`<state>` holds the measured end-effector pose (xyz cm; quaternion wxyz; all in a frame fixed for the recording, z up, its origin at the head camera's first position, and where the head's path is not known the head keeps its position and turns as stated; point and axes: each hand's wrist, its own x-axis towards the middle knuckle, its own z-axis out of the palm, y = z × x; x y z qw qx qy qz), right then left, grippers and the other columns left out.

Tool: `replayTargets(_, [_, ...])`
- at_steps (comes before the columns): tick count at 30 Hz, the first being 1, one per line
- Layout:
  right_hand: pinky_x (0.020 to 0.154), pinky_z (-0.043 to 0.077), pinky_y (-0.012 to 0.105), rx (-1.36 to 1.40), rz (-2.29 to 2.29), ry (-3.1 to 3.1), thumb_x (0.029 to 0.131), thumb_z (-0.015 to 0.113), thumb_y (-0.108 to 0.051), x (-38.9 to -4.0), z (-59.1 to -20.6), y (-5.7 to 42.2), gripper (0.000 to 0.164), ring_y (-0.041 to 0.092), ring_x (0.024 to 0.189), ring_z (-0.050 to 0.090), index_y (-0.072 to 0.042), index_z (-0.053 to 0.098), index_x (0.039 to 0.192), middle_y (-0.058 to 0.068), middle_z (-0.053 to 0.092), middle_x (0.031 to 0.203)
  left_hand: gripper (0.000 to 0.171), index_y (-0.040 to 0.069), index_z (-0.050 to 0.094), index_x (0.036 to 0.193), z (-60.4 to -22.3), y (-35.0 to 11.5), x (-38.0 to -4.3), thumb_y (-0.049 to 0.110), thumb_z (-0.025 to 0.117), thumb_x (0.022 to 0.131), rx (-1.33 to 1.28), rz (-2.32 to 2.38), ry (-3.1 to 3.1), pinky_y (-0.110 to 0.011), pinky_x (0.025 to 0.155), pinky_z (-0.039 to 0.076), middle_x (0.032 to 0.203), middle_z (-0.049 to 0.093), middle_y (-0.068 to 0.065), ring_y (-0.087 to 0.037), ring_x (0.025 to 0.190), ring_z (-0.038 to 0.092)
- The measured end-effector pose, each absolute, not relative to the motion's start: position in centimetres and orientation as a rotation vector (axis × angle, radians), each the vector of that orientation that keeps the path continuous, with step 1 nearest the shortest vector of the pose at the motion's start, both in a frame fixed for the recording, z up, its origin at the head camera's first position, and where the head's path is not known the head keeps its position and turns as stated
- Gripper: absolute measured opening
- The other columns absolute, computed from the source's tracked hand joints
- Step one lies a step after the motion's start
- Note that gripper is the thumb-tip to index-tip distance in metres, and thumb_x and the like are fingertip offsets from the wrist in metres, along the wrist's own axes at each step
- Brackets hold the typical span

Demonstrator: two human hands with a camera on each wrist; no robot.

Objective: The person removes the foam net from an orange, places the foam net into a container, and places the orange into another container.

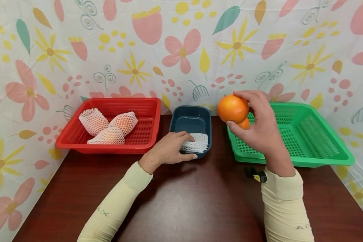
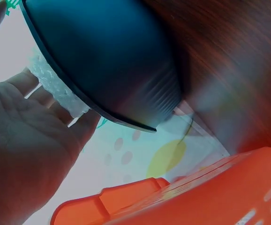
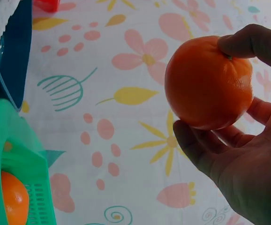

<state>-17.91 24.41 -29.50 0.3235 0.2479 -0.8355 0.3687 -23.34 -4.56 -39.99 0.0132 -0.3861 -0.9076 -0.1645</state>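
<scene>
My right hand point(image 1: 261, 126) holds an orange point(image 1: 232, 108) between thumb and fingertips, raised above the left side of the green basket. The right wrist view shows the orange point(image 3: 208, 83) with its stem end by the thumb. Over the front of a dark blue tray point(image 1: 190, 114), my left hand point(image 1: 167, 148) reaches in from the left. Its fingers touch white foam net sleeves point(image 1: 199, 143) lying in the tray, with the thumb spread apart. In the left wrist view the fingers lie partly behind the foam net point(image 2: 60, 89) and the tray's rim.
A red basket point(image 1: 109, 150) at the left contains three fruits point(image 1: 93, 122) in white foam nets. At the right stands a green basket point(image 1: 293, 161), with another orange point(image 1: 244, 123) partly hidden behind my right hand. A patterned cloth point(image 1: 181, 80) hangs behind the brown table point(image 1: 193, 201).
</scene>
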Motion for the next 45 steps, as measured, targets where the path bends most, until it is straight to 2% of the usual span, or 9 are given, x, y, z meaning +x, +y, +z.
replayTargets(5, [0.090, 0.046, 0.015, 0.589, 1.007, -2.199, 0.076, 0.088, 0.004, -18.2, -29.7, 25.2, 0.076, 0.009, 0.121, 0.050, -0.011, 0.062, 0.146, 0.010, 0.058, 0.140, 0.058, 0.020, 0.066, 0.137, -40.0, -4.4, -23.5, 0.058, 0.072, 0.094, -1.257, -0.465, -2.824, -0.032, 0.103, 0.051, 0.133, 0.067, 0.004, -0.014, 0.114, 0.064])
replayTargets(11, [0.089, 0.046, 0.012, 0.448, 1.102, -2.218, 0.080, 0.086, 0.005, -18.4, -30.0, 26.0, 0.075, 0.007, 0.120, 0.049, -0.011, 0.059, 0.148, 0.010, 0.056, 0.139, 0.057, 0.018, 0.067, 0.138, -39.9, -4.3, -23.4, 0.055, 0.072, 0.096, -1.294, -0.448, -2.850, -0.033, 0.107, 0.049, 0.136, 0.067, 0.002, -0.015, 0.119, 0.064])
replayTargets(23, [0.087, 0.044, 0.017, 0.255, 1.155, -2.361, 0.088, 0.085, -0.009, -19.1, -30.3, 28.0, 0.071, 0.007, 0.119, 0.047, -0.010, 0.054, 0.152, 0.008, 0.056, 0.145, 0.057, 0.017, 0.067, 0.140, -40.4, -4.1, -23.5, 0.053, 0.072, 0.096, -1.317, -0.446, -2.866, -0.035, 0.107, 0.050, 0.138, 0.068, -0.001, -0.017, 0.119, 0.063])
replayTargets(26, [0.088, 0.044, 0.020, 0.248, 1.135, -2.426, 0.090, 0.084, -0.014, -19.8, -29.9, 28.5, 0.070, 0.012, 0.120, 0.048, -0.009, 0.053, 0.152, 0.008, 0.056, 0.143, 0.058, 0.016, 0.066, 0.141, -40.6, -4.2, -23.6, 0.053, 0.071, 0.096, -1.309, -0.452, -2.876, -0.036, 0.108, 0.050, 0.139, 0.067, -0.002, -0.017, 0.120, 0.063])
replayTargets(30, [0.088, 0.043, 0.022, 0.249, 1.104, -2.520, 0.093, 0.082, -0.019, -20.6, -29.1, 29.2, 0.070, 0.026, 0.124, 0.049, -0.007, 0.050, 0.154, 0.013, 0.055, 0.145, 0.062, 0.015, 0.063, 0.144, -40.8, -4.4, -23.6, 0.054, 0.071, 0.097, -1.284, -0.476, -2.893, -0.036, 0.108, 0.050, 0.138, 0.068, -0.002, -0.017, 0.120, 0.064])
replayTargets(37, [0.078, 0.042, 0.015, 0.193, 1.037, -2.691, 0.097, 0.078, -0.027, -21.7, -28.3, 30.5, 0.073, 0.046, 0.126, 0.049, -0.001, 0.042, 0.156, 0.025, 0.050, 0.147, 0.062, 0.013, 0.065, 0.138, -40.6, -4.6, -23.5, 0.058, 0.071, 0.095, -1.247, -0.458, -2.888, -0.039, 0.107, 0.048, 0.135, 0.065, -0.003, -0.017, 0.119, 0.059])
replayTargets(40, [0.081, 0.048, 0.026, 0.179, 0.991, -2.747, 0.098, 0.077, -0.030, -22.3, -28.2, 31.3, 0.075, 0.048, 0.126, 0.048, 0.001, 0.041, 0.155, 0.029, 0.050, 0.145, 0.062, 0.014, 0.067, 0.137, -40.6, -4.6, -23.5, 0.060, 0.070, 0.095, -1.233, -0.426, -2.883, -0.043, 0.112, 0.041, 0.136, 0.063, -0.003, -0.017, 0.124, 0.056])
replayTargets(43, [0.087, 0.050, 0.047, 0.177, 0.937, -2.793, 0.098, 0.076, -0.032, -23.0, -28.4, 32.3, 0.076, 0.050, 0.122, 0.050, 0.005, 0.040, 0.154, 0.032, 0.050, 0.142, 0.064, 0.014, 0.065, 0.139, -40.6, -4.7, -23.5, 0.060, 0.070, 0.095, -1.224, -0.410, -2.889, -0.045, 0.114, 0.036, 0.137, 0.066, -0.002, -0.017, 0.127, 0.058])
replayTargets(45, [0.088, 0.050, 0.055, 0.169, 0.896, -2.830, 0.098, 0.076, -0.034, -23.6, -28.5, 32.9, 0.077, 0.050, 0.117, 0.052, 0.006, 0.040, 0.152, 0.033, 0.050, 0.139, 0.065, 0.014, 0.064, 0.141, -40.7, -4.7, -23.5, 0.059, 0.070, 0.095, -1.221, -0.408, -2.899, -0.046, 0.114, 0.034, 0.138, 0.068, -0.002, -0.017, 0.129, 0.060])
